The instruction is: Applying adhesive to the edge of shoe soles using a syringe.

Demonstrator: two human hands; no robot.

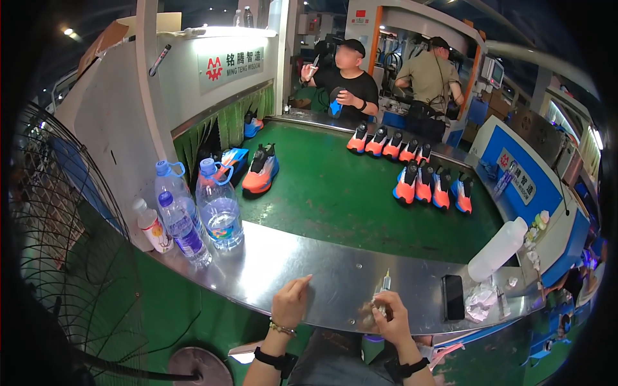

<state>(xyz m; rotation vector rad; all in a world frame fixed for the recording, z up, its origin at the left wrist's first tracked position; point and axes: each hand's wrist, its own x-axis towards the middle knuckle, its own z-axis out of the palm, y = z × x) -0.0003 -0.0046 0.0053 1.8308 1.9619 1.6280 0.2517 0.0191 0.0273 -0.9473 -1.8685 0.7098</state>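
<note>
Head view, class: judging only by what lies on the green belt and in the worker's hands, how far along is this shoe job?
Looks done: nothing I can confirm. In hand: right hand grips a syringe-like applicator; left hand rests on the steel ledge. Left: orange shoes and another shoe wait, out of hand.

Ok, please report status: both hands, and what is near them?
Left hand empty, resting on metal counter. Right hand gripping a syringe, tip up. Black phone lying to its right, apart.
</note>
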